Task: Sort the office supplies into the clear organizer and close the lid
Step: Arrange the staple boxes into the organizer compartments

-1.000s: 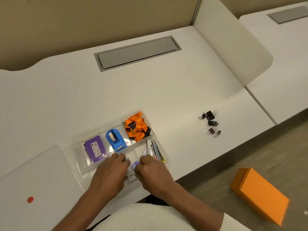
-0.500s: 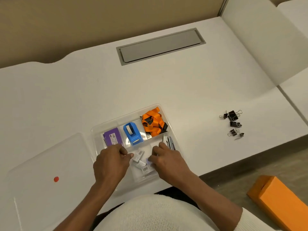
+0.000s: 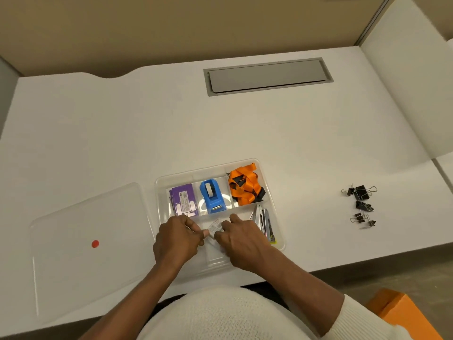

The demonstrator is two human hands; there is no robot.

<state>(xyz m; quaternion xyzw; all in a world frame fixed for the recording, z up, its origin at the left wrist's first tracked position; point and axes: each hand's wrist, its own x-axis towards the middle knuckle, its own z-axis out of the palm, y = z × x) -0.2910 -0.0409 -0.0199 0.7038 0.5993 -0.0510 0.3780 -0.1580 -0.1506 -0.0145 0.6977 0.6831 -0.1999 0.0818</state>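
Clear plastic organizer [image 3: 267, 173], hands [image 3: 210, 238] over small packets [image 3: 215, 227].

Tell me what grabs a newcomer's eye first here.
The orange lanyard bundled in the clear organizer's far right compartment, with the blue tape dispenser beside it. Then both hands, left and right, meeting over small packets in the near compartment, and black binder clips loose at right.

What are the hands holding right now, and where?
Both hands, left hand and right hand, pinch small white packets at their edges, low in the organizer's front compartment.
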